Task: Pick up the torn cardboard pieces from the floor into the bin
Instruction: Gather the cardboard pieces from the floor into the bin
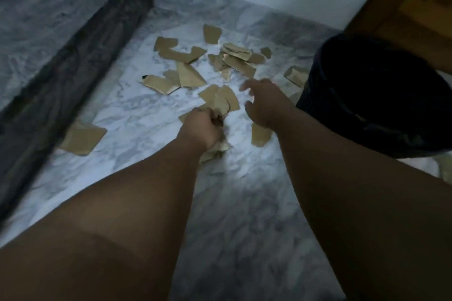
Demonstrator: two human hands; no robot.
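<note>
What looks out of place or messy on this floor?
Torn cardboard pieces lie scattered across the marble floor, outside the dark bin at the right. One piece lies apart at the far left. The left hand grips several pieces; the right hand is open above others.

Left hand [204,127] around cardboard pieces [220,99]; right hand [265,102] loose, near bin [379,95]

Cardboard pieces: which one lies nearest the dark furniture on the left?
The large flat piece lying alone beside the dark furniture, well apart from the others, which cluster toward the middle of the floor.
</note>
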